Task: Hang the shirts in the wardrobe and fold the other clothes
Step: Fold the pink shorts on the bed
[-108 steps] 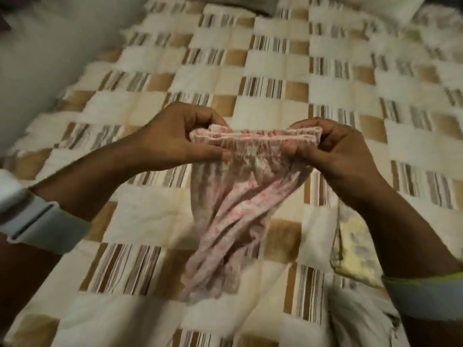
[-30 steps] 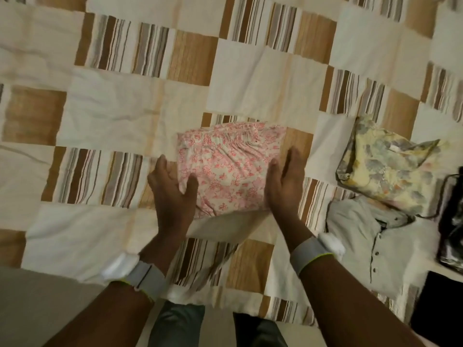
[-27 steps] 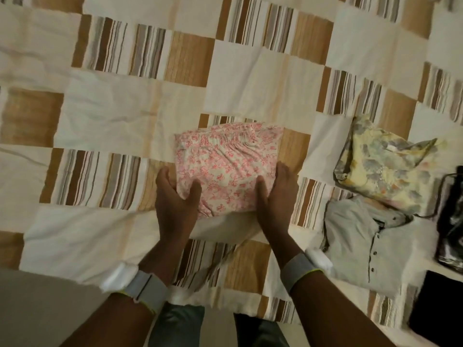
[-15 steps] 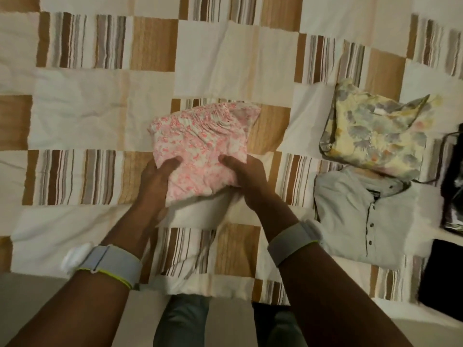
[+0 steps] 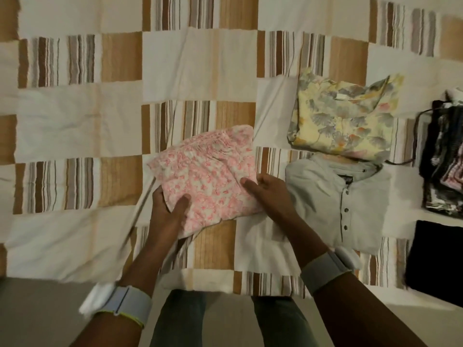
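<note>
Fingers round pink folded garment

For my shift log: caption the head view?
Both hands, left and right, lift the folded pink floral garment off the patchwork bedspread.

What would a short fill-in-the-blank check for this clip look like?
1. Both hands hold the folded ____ floral garment.
2. The grey buttoned shirt lies directly below the ____ floral top in the picture.
3. The left hand has its ____ on top of the garment.

Missing words: pink; yellow; thumb
</note>
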`<state>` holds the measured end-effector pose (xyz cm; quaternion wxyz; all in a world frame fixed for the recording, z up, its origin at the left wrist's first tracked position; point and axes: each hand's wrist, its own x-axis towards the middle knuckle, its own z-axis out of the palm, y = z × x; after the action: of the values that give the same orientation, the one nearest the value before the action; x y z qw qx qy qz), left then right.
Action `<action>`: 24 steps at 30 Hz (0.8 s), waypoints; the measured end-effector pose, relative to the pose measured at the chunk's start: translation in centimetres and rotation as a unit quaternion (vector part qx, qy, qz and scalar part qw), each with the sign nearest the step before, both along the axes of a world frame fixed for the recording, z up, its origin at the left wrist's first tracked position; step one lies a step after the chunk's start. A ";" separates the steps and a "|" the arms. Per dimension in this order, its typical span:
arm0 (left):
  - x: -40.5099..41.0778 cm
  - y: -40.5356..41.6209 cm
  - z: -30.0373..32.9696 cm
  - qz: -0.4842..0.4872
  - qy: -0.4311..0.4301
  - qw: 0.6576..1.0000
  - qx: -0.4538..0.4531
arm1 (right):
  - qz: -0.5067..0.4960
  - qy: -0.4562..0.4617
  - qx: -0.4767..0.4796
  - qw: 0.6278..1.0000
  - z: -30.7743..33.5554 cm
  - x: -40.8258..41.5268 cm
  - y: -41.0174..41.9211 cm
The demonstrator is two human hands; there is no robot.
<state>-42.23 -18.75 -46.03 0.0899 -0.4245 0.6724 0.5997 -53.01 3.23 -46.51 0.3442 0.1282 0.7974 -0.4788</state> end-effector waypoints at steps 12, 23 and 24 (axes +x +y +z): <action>-4.9 -1.1 -1.0 0.088 -0.026 0.995 0.046 | -0.075 -0.057 -0.101 0.990 -0.6 -3.4 -5.4; -2.5 -5.8 17.4 0.072 0.053 0.983 0.159 | -0.039 -0.079 -0.195 0.977 17.7 -1.4 -6.6; -1.9 -6.6 20.6 0.072 0.060 0.981 0.172 | -0.041 -0.081 -0.196 0.976 21.1 -0.8 -7.0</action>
<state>-44.12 -25.39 -25.42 0.0775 -0.4129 0.5313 0.7357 -53.82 -3.81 -25.44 0.4059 0.1294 0.6515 -0.6278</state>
